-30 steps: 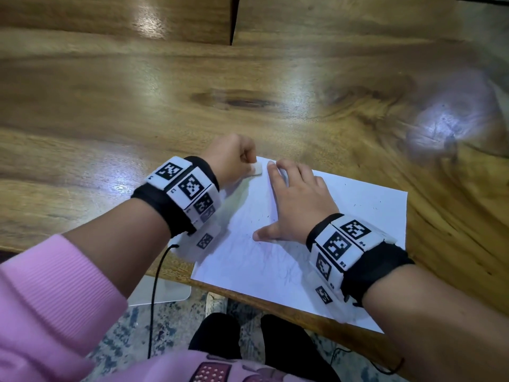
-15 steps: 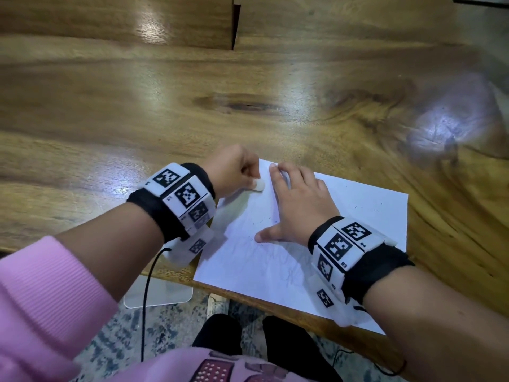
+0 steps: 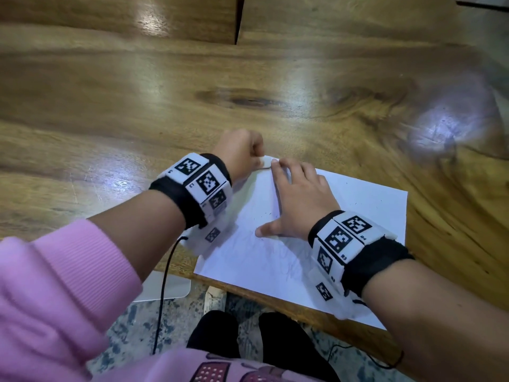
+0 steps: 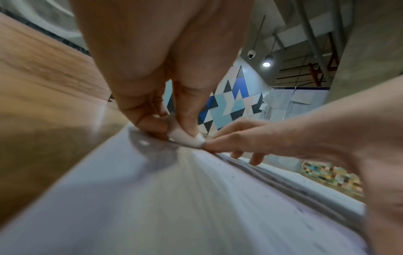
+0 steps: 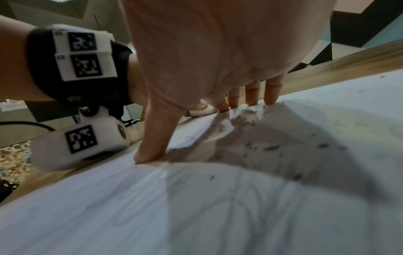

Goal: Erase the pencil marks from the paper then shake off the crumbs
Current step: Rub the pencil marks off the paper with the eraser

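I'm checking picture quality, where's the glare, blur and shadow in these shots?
Head view: glare patches on the table, edges soft. Left wrist view: paper smeared, eraser fairly sharp. Right wrist view: right hand shadows the paper, crumbs visible.

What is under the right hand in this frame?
The right hand lies flat on the white paper, fingers and thumb spread, pinning it to the wooden table. Crumbs show around it; any marks beneath the palm are covered.
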